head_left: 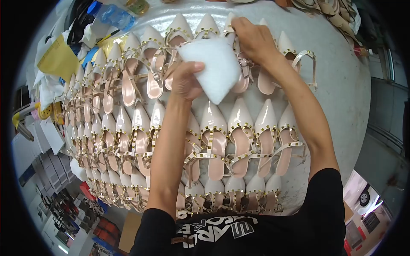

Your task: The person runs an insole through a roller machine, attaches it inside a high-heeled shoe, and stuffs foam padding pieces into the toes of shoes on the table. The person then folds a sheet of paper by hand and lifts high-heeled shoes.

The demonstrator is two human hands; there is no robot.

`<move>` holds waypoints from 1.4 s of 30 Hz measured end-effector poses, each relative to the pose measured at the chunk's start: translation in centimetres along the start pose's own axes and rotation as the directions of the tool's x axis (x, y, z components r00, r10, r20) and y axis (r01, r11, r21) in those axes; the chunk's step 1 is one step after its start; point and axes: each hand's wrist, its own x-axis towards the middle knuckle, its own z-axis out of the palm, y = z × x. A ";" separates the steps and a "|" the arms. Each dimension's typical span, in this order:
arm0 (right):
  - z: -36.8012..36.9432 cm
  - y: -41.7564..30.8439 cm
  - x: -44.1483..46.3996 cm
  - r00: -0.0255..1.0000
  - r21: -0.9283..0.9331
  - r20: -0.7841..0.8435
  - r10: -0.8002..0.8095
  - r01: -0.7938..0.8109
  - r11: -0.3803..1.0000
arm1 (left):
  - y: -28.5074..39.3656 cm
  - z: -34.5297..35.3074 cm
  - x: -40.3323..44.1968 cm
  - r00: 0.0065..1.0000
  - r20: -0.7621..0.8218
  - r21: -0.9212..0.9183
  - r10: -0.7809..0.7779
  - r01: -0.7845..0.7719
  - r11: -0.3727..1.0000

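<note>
My left hand [187, 81] is closed around white soft padding [213, 66], with the thumb pressed on its left edge. The padding tapers to a point toward me and hides parts of the shoes under it. My right hand [256, 40] is closed at the far row, its fingertips curled in at a cream pointed shoe [229, 23]. Whatever those fingertips pinch is hidden. Just right of that hand lies another studded shoe [265, 81], and at the row's right end is a shoe [285, 43] with its ankle strap [315, 70] sticking out.
Several rows of cream studded slingback shoes [213, 145] cover the grey table [337, 106]. A blue-capped bottle [115, 17] and a yellow sheet [57, 59] sit at the far left. Beige cut pieces [329, 15] are piled at the far right.
</note>
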 end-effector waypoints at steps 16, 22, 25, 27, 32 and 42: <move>-8.4 0.2 -2.2 0.998 0.277 -0.039 0.042 -0.029 0.960 | 2.4 5.3 -6.0 0.976 0.039 0.340 0.212 -0.213 0.916; -14.4 -11.6 -15.1 0.993 0.546 0.004 0.121 -0.103 0.832 | -1.6 13.6 -9.2 0.942 -0.260 0.467 0.213 -0.070 0.881; -16.2 -9.7 -17.0 0.989 0.648 0.098 0.108 -0.146 0.748 | -2.4 14.5 -8.5 0.997 -0.023 0.484 0.074 -0.053 0.873; -16.1 -7.0 -16.7 0.998 0.510 -0.063 0.027 0.008 0.860 | -3.1 14.6 -6.7 0.998 -0.027 0.510 0.058 -0.036 0.859; -14.7 8.5 -7.5 0.928 0.265 -0.330 0.175 -0.087 0.960 | -6.2 14.3 1.8 0.993 -0.082 0.485 -0.088 0.117 0.867; -2.1 7.5 -8.7 0.998 0.499 -0.058 0.036 -0.003 0.867 | -9.3 7.7 2.4 0.992 0.115 -0.314 -0.049 0.083 0.946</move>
